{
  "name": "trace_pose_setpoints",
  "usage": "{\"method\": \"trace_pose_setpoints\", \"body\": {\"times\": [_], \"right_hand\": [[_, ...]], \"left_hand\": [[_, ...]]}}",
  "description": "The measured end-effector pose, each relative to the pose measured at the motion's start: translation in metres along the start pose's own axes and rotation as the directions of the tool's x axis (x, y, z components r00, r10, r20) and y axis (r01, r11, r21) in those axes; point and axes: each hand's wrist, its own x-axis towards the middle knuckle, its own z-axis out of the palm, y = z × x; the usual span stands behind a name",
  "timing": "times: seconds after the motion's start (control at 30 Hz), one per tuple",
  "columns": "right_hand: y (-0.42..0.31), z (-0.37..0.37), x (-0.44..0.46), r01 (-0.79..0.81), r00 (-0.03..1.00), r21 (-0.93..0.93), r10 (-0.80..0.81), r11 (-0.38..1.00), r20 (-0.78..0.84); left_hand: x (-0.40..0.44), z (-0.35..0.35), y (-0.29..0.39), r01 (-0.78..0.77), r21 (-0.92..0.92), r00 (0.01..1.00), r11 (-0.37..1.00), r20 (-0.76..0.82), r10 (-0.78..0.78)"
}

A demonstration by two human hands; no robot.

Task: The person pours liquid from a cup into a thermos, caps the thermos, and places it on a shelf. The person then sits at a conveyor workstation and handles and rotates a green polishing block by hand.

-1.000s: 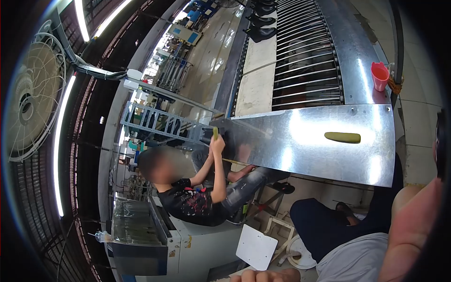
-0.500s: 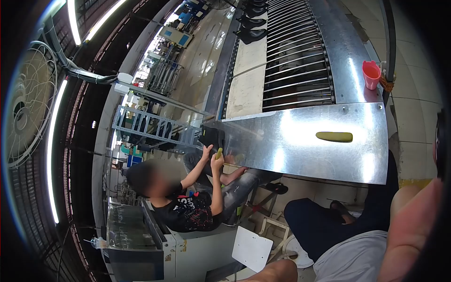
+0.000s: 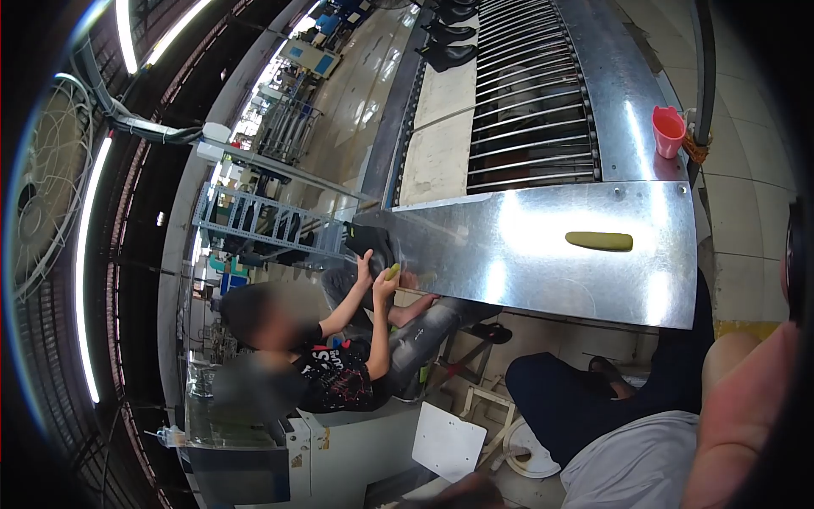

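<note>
My right arm (image 3: 742,416) is bent and raised close to the camera at the right edge; its hand runs out of the picture. At the bottom edge a dark, blurred shape (image 3: 475,494) may be part of my left arm, but no fingers show there. Nearest in front of me is a steel tabletop (image 3: 475,254). A long, rounded olive-green pad (image 3: 599,242) lies on it, untouched. My dark trousers (image 3: 551,399) and pale shirt (image 3: 632,462) show below the table.
Across the table corner a seated person (image 3: 339,373) holds a black boot (image 3: 370,242) and an olive-green piece (image 3: 392,271). A roller conveyor (image 3: 534,110) carries several black boots (image 3: 448,56). A pink cup (image 3: 668,133) stands at its side. A white stool (image 3: 449,441) is below.
The view has shifted slightly, so most things sit a little further left. The shape at the bottom edge has dropped lower and turned darker. The olive-green pad stays on the table.
</note>
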Motion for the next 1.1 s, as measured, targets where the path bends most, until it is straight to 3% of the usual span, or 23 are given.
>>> {"method": "trace_pose_setpoints", "body": {"times": [0.63, 1.1], "right_hand": [[0.010, -0.004, -0.005, 0.010, 1.000, 0.003, -0.010, 1.000, -0.028], [0.020, -0.006, -0.003, 0.032, 0.999, 0.047, -0.031, 0.998, -0.035]], "left_hand": [[0.006, -0.003, -0.006, 0.004, 0.133, 0.995, 0.991, 0.102, -0.018], [0.010, -0.005, -0.013, 0.003, 0.182, 0.996, 0.983, 0.091, -0.019]]}}
